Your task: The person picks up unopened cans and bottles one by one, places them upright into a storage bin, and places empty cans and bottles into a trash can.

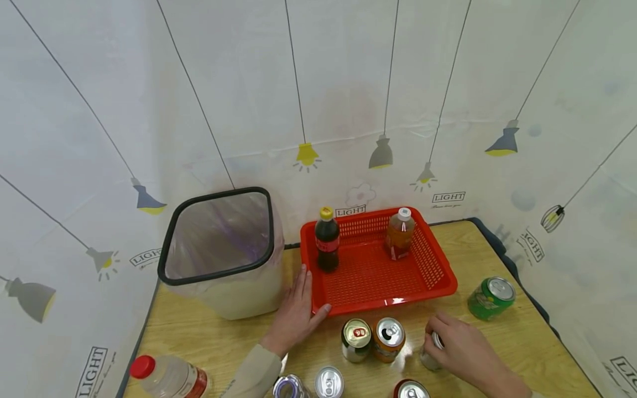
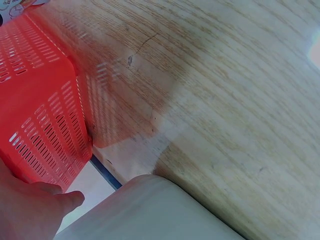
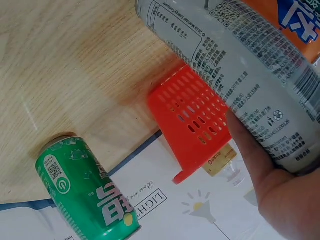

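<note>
A red perforated plastic basket [image 1: 380, 282] sits at the back of the table. Against its near-left corner rests my left hand [image 1: 294, 315], fingers straight along the side and thumb at the front rim; the left wrist view shows part of this hand [image 2: 30, 207] by the basket's slotted wall [image 2: 45, 135]. Inside the basket stand a cola bottle [image 1: 327, 246] with a yellow cap and a bottle of amber drink [image 1: 400, 237] with a white cap. My right hand [image 1: 460, 344] grips a pale grey drink can [image 3: 245, 75] from above, right of an orange can [image 1: 388, 345].
A bin [image 1: 239, 293] with a black rim and clear liner stands left of the basket. A green can [image 1: 490, 298] is at the right. Nearer are a gold-topped can [image 1: 355, 342], a silver-topped can [image 1: 329, 382], a red can [image 1: 410, 389] and a red-capped bottle [image 1: 169, 376].
</note>
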The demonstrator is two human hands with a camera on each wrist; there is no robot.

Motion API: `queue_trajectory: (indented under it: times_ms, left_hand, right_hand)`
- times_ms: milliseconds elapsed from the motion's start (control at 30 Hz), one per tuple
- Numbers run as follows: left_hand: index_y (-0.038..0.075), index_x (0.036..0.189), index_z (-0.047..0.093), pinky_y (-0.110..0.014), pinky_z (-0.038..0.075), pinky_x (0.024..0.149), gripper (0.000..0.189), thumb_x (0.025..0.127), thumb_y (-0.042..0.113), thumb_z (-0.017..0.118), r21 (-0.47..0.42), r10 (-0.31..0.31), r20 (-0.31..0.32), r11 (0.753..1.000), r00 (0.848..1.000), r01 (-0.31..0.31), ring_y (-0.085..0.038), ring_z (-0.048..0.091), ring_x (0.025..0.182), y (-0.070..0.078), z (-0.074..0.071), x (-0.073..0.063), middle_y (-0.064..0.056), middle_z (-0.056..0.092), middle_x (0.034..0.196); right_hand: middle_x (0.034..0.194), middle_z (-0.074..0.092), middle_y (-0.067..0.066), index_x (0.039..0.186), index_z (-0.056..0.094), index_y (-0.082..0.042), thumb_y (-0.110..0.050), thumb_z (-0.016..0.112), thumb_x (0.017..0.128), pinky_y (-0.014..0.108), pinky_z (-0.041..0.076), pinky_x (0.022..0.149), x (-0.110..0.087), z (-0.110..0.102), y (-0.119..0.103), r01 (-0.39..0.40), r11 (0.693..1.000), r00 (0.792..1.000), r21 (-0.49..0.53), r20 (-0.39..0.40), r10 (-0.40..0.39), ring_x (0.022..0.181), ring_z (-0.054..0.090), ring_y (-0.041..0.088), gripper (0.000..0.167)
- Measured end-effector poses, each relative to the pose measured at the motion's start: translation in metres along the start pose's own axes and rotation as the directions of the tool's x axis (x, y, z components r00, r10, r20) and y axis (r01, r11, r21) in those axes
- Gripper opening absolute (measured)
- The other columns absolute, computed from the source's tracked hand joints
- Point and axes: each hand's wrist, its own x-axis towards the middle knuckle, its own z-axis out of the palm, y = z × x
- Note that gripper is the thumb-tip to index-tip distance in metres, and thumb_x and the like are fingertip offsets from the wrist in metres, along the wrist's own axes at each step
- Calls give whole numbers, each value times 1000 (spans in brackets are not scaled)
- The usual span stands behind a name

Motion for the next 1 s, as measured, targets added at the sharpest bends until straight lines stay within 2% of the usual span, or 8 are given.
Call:
queue_trajectory:
  times_ms: [133, 233, 500, 633, 700, 800, 933, 1000]
  left_hand:
    - [-8, 161, 18, -56, 26, 122, 93, 104, 60, 47, 0, 1, -8, 1000, 1000, -1, -36, 12, 157, 0, 0, 0, -22, 5, 172]
    - [-8, 161, 18, -57, 26, 121, 92, 104, 58, 48, 2, 0, -9, 1000, 1000, 0, -37, 12, 157, 0, -1, 0, -23, 6, 171]
    - [-8, 161, 20, -58, 27, 121, 92, 104, 57, 51, -12, -9, -5, 1000, 1000, 9, -38, 12, 157, -2, -2, 0, -23, 6, 171]
    - [-8, 161, 19, -57, 27, 121, 92, 104, 57, 51, -5, -7, -6, 1000, 1000, 7, -37, 12, 157, -2, -3, 0, -23, 6, 171]
    - [-8, 161, 18, -56, 26, 121, 92, 104, 55, 53, 0, -4, -10, 1000, 1000, 4, -37, 13, 157, -2, -2, 1, -23, 7, 171]
    - [-9, 161, 20, -57, 27, 121, 91, 103, 51, 56, -6, -1, -18, 1000, 1000, 0, -38, 14, 157, -2, -2, 1, -24, 8, 171]
    - [-9, 160, 22, -59, 29, 120, 90, 103, 50, 58, -17, 1, -13, 1000, 1000, -1, -40, 15, 156, -1, -1, 2, -24, 9, 171]
    - [-9, 160, 22, -59, 29, 119, 90, 103, 52, 57, -14, 0, -5, 1000, 1000, 0, -39, 15, 156, 0, 0, 1, -24, 8, 171]
  right_hand:
    - [73, 45, -20, 76, 63, -25, -13, 78, 76, 18, 34, 48, 1, -1, 3, 71, 997, 994, 0, -81, -71, 57, 35, -7, 20]
    - [73, 51, -21, 76, 63, -25, -11, 78, 73, 17, 34, 47, 5, -10, 3, 141, 990, 977, -8, -160, -140, 56, 36, -8, 21]
    - [77, 65, -11, 80, 70, -21, -13, 72, 75, 19, 40, 46, 33, -73, -8, 149, 987, 957, -57, -245, -159, 56, 43, -5, 9]
    - [70, 61, -11, 78, 69, -17, -13, 65, 77, 16, 33, 43, 54, -94, -12, 209, 975, 916, -77, -333, -222, 52, 37, -6, 6]
    - [69, 60, -11, 79, 69, -16, -14, 63, 80, 17, 32, 43, 65, -101, -15, 201, 976, 918, -81, -331, -217, 51, 37, -5, 6]
    - [72, 62, -8, 83, 71, -14, -14, 64, 84, 20, 36, 45, 86, -106, -20, 171, 982, 943, -76, -278, -185, 52, 41, -1, 7]
    - [82, 67, -3, 89, 71, -12, -15, 65, 90, 25, 42, 51, 121, -100, -29, 145, 988, 974, -43, -167, -150, 57, 48, 6, 7]
    - [86, 67, 0, 91, 71, -11, -16, 62, 94, 29, 49, 55, 140, -92, -32, 149, 988, 980, -37, -130, -153, 62, 55, 10, 11]
